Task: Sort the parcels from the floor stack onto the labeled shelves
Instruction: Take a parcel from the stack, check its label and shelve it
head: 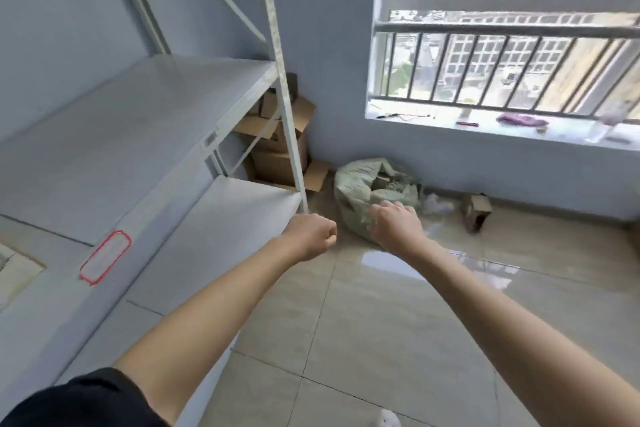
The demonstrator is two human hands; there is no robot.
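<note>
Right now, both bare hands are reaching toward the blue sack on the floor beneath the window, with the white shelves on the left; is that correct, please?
Nearly: the sack is pale green, not blue, as the head view shows. The left hand and right hand do reach toward it, with the white shelves on the left.

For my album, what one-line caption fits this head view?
Both bare hands, left hand and right hand, reach toward a green sack on the floor beside white shelves.
</note>
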